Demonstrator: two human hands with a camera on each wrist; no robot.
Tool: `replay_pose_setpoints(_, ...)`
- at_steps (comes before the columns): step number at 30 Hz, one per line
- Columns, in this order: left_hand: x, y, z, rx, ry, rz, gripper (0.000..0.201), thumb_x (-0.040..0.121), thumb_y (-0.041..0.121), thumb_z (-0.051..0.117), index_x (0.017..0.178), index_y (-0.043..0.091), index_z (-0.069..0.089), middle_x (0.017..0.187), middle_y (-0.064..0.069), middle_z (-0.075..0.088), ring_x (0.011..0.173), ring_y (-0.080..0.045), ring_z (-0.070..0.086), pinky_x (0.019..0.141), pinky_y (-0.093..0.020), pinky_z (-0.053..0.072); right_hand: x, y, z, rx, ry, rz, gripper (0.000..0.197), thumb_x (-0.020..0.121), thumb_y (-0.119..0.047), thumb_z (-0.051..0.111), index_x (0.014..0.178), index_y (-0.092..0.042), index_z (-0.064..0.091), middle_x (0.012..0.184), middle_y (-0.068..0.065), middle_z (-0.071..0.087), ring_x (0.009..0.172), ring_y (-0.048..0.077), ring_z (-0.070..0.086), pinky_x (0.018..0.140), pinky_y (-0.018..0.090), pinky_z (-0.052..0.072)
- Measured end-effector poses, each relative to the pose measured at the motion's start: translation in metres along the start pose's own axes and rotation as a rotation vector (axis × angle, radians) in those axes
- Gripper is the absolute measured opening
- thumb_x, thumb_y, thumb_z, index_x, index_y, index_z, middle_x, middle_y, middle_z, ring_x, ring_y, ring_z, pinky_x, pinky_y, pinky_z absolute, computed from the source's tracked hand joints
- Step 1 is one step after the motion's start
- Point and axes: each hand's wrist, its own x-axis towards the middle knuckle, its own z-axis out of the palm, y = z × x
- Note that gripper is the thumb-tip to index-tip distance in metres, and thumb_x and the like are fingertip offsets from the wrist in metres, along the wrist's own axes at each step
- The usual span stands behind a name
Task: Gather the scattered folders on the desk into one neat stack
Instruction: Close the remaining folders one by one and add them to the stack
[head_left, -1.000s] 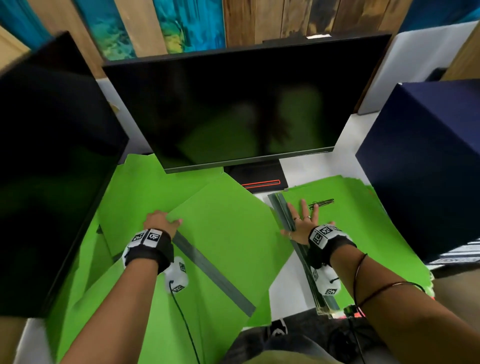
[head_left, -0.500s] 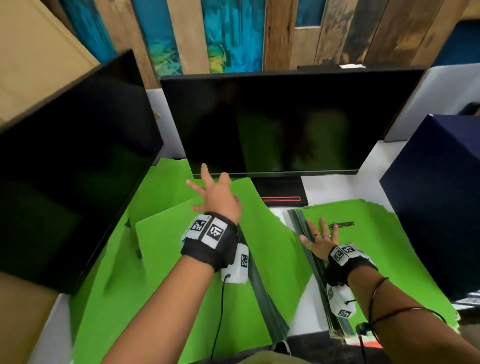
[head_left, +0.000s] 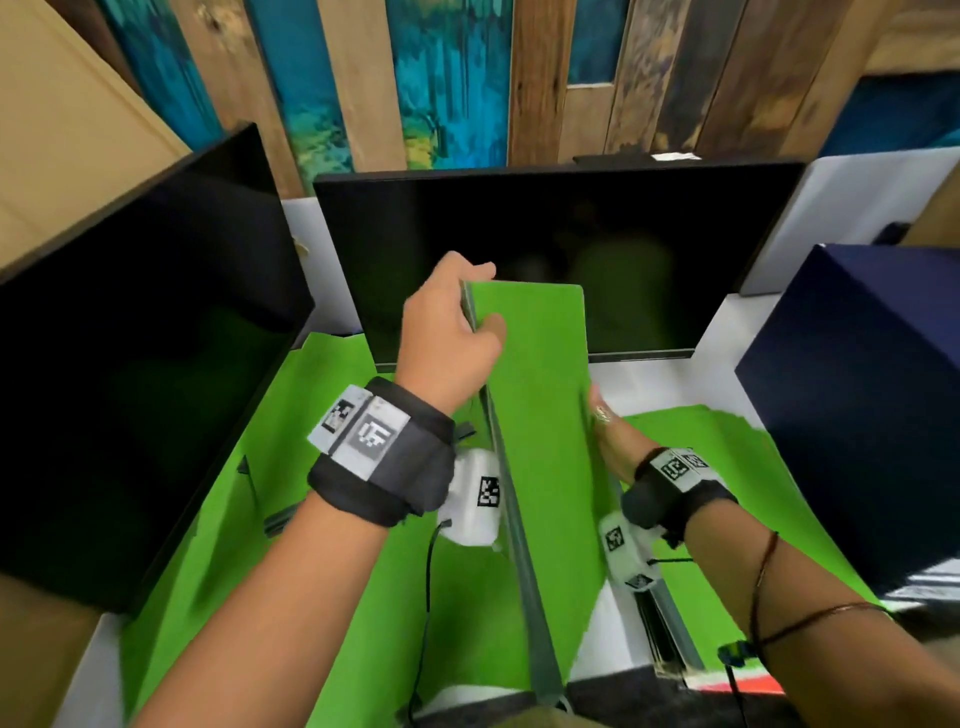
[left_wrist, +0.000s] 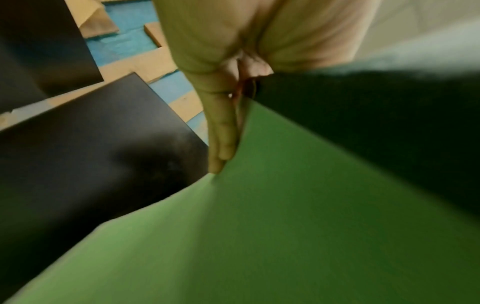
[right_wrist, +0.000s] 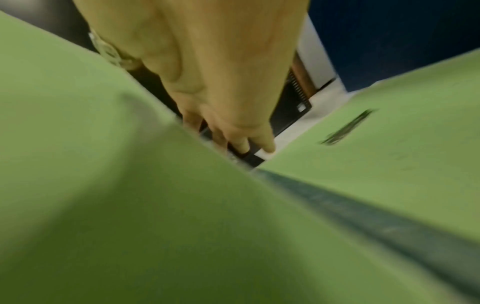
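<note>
Carrying one green folder (head_left: 535, 415) off the table, tilted up before the monitor (head_left: 571, 249), our left hand (head_left: 447, 338) grips its top edge; our right hand (head_left: 613, 436), fingers straight, steadies it. Next, we judge, lay it squarely on the right-hand stack (head_left: 727, 467).

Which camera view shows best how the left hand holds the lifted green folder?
The head view: the left hand grips the lifted green folder at its spine, thumb in front, fingers behind. The left wrist view shows only fingers flat along its blurred face. The right wrist view shows the folder, not that hand.
</note>
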Motion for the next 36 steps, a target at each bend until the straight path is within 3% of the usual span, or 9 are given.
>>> replay_pose_setpoints(4,0.012,0.000,-0.013,-0.441,-0.124,-0.089,0.043,0.076,-0.010,0.060,0.090,0.029,0.049,0.108,-0.009,0.067,0.101,-0.025,0.066,0.086,-0.038,0.055,-0.008,-0.018,0.037,0.291,-0.063,-0.108,0.046,0.090,-0.059,0.031,0.115,-0.029,0.056,0.120,-0.003,0.061,0.115,0.017,0.055,0.110,0.041,0.033)
replay_pose_setpoints(7,0.019,-0.010,-0.020,-0.550,-0.149,-0.151,0.048,0.078,-0.012,0.057,0.101,0.030,0.050,0.108,-0.012,0.066,0.103,-0.029,0.065,0.090,-0.041,0.053,-0.009,-0.016,0.041,0.224,-0.007,-0.084,0.060,0.083,-0.065,0.041,0.125,-0.024,0.051,0.141,0.004,0.047,0.130,0.022,0.044,0.116,0.042,0.026)
replay_pose_setpoints(11,0.029,-0.041,-0.020,-0.167,-0.098,-0.163,0.032,0.089,0.003,0.054,0.119,0.016,0.052,0.089,0.008,0.058,0.076,-0.004,0.056,0.074,-0.010,0.045,-0.009,-0.009,0.012,0.165,0.409,-0.107,0.097,0.068,-0.065,0.062,0.140,-0.005,0.038,0.147,0.012,0.039,0.135,0.029,0.037,0.115,0.042,0.025)
replay_pose_setpoints(15,0.019,-0.070,0.008,0.175,-0.235,-0.317,0.029,0.089,0.025,0.059,0.108,0.006,0.045,0.082,0.001,0.048,0.087,-0.023,0.053,0.071,-0.025,0.044,-0.015,-0.006,-0.026,0.101,0.602,-0.128,0.112,0.048,-0.073,0.065,0.133,-0.002,0.047,0.139,0.016,0.049,0.127,0.029,0.048,0.112,0.041,0.033)
replay_pose_setpoints(21,-0.027,-0.098,0.091,0.177,-0.668,-0.465,0.059,0.081,0.012,0.069,0.125,0.001,0.031,0.102,-0.007,0.048,0.099,-0.026,0.056,0.084,-0.031,0.052,-0.014,0.026,-0.087,-0.207,0.760,0.102,0.086,0.081,-0.055,0.060,0.143,-0.002,0.031,0.145,0.018,0.040,0.132,0.034,0.041,0.110,0.043,0.034)
replay_pose_setpoints(26,-0.057,-0.116,0.161,0.167,-0.719,-0.522,0.061,0.077,0.016,0.073,0.124,0.001,0.037,0.117,-0.019,0.057,0.103,-0.034,0.061,0.082,-0.045,0.056,-0.024,0.057,-0.112,-0.497,0.962,0.231,0.082,0.081,-0.052,0.061,0.140,-0.003,0.033,0.142,0.019,0.041,0.132,0.035,0.038,0.110,0.045,0.032)
replay_pose_setpoints(29,-0.069,-0.126,0.183,0.157,-0.739,-0.539,0.062,0.079,0.017,0.071,0.130,0.003,0.039,0.117,-0.019,0.061,0.105,-0.032,0.061,0.086,-0.043,0.054,-0.027,0.074,-0.117,-0.647,0.937,0.169,0.080,0.083,-0.048,0.061,0.143,-0.005,0.030,0.148,0.021,0.028,0.137,0.036,0.028,0.114,0.045,0.025)
replay_pose_setpoints(32,-0.080,-0.129,0.190,0.228,-0.813,-0.524,0.073,0.088,0.023,0.059,0.145,0.004,0.018,0.107,-0.020,0.061,0.099,-0.031,0.061,0.083,-0.036,0.052,-0.024,0.082,-0.107,-0.703,0.837,0.096,0.079,0.083,-0.049,0.061,0.146,-0.014,0.027,0.154,0.016,0.013,0.141,0.034,0.022,0.116,0.044,0.021)
replay_pose_setpoints(36,-0.071,-0.137,0.178,0.353,-0.834,-0.387,0.062,0.091,0.022,0.055,0.145,0.009,0.027,0.136,-0.014,0.050,0.125,-0.027,0.049,0.100,-0.029,0.038,-0.015,0.075,-0.076,-0.845,0.486,0.082,0.075,0.084,-0.056,0.055,0.146,-0.022,0.029,0.157,0.011,0.009,0.142,0.031,0.022,0.116,0.048,0.022)
